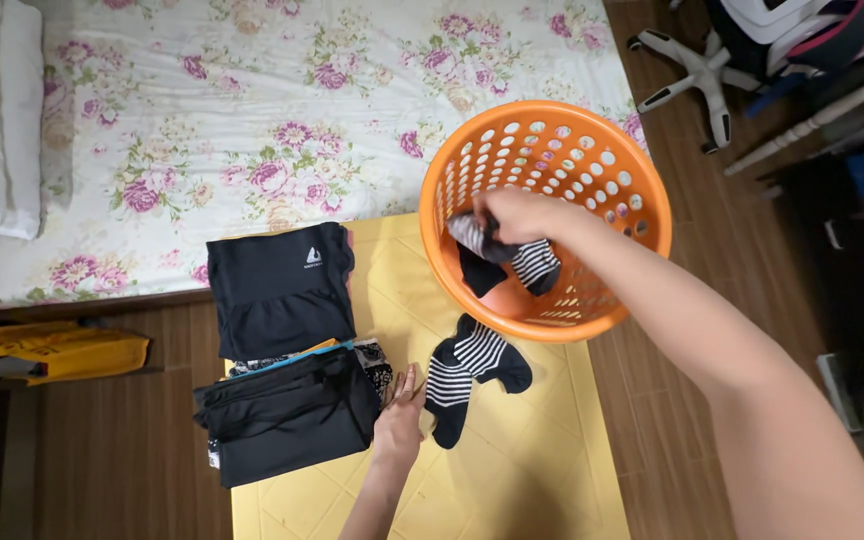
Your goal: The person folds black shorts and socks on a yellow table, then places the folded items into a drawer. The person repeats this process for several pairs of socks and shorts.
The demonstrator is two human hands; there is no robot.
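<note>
Already two dark folded garments (287,350) sit stacked on the yellow mat (512,470), with one striped sock (467,375) laid flat beside them, so most of the folding looks done, and little but socks remains in the orange basket (552,130). Behind lie a floral bed (252,100), wood floor (102,460) and an office chair (712,70). Right hand (517,215) is closed around a second sock (512,262) inside the basket; left hand (400,420) rests flat, fingers extended, touching the mat beside the laid sock.
</note>
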